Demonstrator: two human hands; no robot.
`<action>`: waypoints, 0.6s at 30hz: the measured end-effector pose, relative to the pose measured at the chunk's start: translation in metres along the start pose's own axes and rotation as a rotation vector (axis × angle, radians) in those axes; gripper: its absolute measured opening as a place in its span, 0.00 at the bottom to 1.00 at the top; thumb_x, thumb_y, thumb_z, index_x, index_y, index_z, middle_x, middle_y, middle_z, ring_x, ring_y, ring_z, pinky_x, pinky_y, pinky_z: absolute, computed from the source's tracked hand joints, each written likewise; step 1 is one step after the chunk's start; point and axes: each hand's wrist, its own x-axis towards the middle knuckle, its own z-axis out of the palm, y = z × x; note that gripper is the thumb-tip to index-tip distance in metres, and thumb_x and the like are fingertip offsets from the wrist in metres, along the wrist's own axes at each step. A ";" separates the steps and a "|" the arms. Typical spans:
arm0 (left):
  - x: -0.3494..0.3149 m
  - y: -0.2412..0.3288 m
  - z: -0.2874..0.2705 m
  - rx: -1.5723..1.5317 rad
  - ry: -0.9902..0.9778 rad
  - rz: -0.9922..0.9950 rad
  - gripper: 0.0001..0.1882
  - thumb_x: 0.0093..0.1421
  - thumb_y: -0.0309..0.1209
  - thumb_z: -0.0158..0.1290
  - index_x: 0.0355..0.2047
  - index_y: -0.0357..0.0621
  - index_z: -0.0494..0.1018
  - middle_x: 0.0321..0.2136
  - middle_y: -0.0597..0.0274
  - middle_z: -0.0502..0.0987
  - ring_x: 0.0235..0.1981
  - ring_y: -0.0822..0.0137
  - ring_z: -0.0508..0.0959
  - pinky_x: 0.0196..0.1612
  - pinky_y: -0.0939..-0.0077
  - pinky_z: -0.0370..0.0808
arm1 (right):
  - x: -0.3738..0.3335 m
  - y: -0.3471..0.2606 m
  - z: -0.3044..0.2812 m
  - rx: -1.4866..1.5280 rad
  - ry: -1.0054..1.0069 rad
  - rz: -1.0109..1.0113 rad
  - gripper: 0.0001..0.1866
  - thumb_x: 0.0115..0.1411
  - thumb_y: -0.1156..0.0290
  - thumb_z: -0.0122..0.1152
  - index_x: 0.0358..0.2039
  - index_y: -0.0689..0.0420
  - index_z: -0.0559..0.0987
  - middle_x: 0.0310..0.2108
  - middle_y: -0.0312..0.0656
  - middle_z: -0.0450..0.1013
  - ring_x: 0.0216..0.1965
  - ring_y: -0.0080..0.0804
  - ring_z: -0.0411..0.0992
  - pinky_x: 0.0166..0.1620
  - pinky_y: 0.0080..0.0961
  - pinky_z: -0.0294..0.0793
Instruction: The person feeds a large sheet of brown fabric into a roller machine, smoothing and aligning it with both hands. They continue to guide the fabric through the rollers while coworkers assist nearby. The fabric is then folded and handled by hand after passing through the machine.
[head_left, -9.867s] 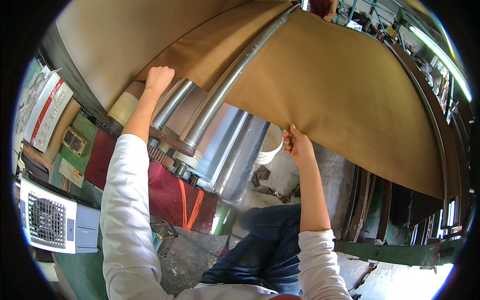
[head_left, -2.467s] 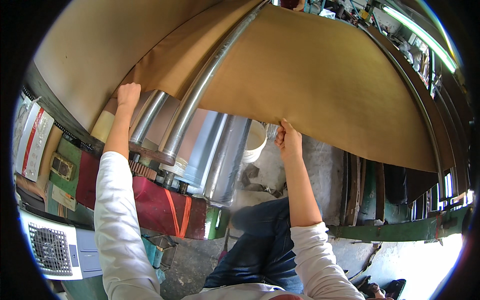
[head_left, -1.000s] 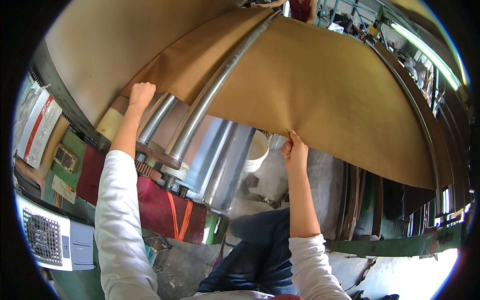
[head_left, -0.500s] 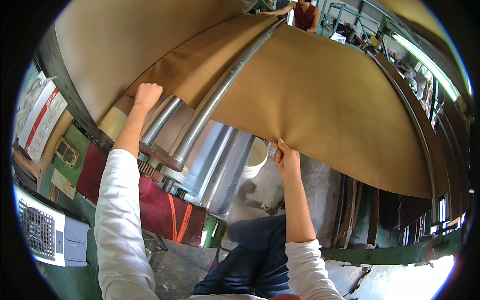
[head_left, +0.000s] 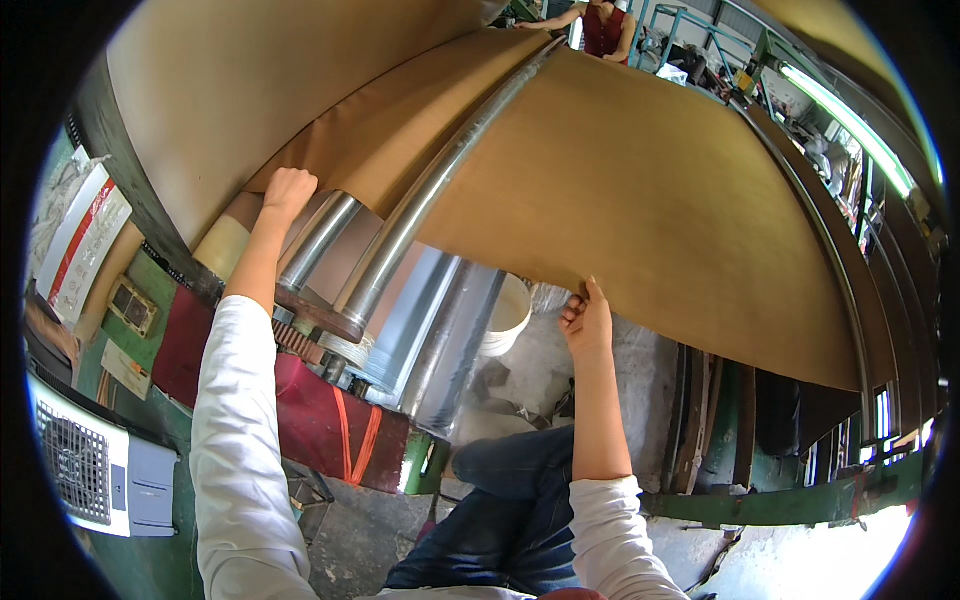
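A wide brown sheet (head_left: 640, 200), smooth like leather or vinyl, runs over a long metal roller (head_left: 400, 255). My left hand (head_left: 290, 190) is closed in a fist on the near edge of its left stretch; the fingertips are hidden. At the sheet's near edge, right of the roller, my right hand (head_left: 588, 318) is at the rim with the index finger raised and apart from the thumb. Its other fingers are loosely curled, and the sheet there hangs without a pinch fold.
Shiny rollers (head_left: 320, 240) and a gear (head_left: 298, 342) lie below my left forearm. A white bucket (head_left: 510, 315) stands beneath the sheet. Across the machine, a person in a red vest (head_left: 605, 35) reaches to the far edge. A grey-white slatted box (head_left: 100, 465) sits at left.
My right hand has loosened its pinch and shifted slightly right along the edge; the pucker in the sheet has smoothed out. My left hand has moved slightly left, still closed.
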 end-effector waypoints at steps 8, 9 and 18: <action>-0.004 -0.005 0.014 0.006 -0.020 -0.101 0.07 0.48 0.25 0.49 0.18 0.47 0.76 0.21 0.59 0.78 0.25 0.63 0.79 0.25 0.71 0.75 | 0.004 0.005 -0.001 -0.129 -0.100 -0.077 0.15 0.59 0.61 0.49 0.19 0.55 0.69 0.10 0.30 0.58 0.12 0.22 0.54 0.18 0.20 0.54; -0.005 -0.005 0.014 0.006 -0.006 -0.111 0.07 0.48 0.26 0.49 0.18 0.47 0.76 0.21 0.59 0.78 0.25 0.63 0.79 0.25 0.71 0.75 | 0.003 0.005 0.001 -0.133 -0.102 -0.092 0.16 0.59 0.62 0.49 0.19 0.56 0.69 0.10 0.32 0.58 0.12 0.22 0.54 0.17 0.20 0.53; -0.001 0.008 -0.007 -0.003 0.074 -0.030 0.06 0.47 0.26 0.49 0.17 0.47 0.75 0.19 0.59 0.77 0.24 0.63 0.79 0.24 0.72 0.74 | -0.004 0.014 0.015 -0.262 -0.146 -0.120 0.17 0.58 0.58 0.52 0.19 0.58 0.71 0.11 0.32 0.60 0.13 0.22 0.55 0.19 0.20 0.55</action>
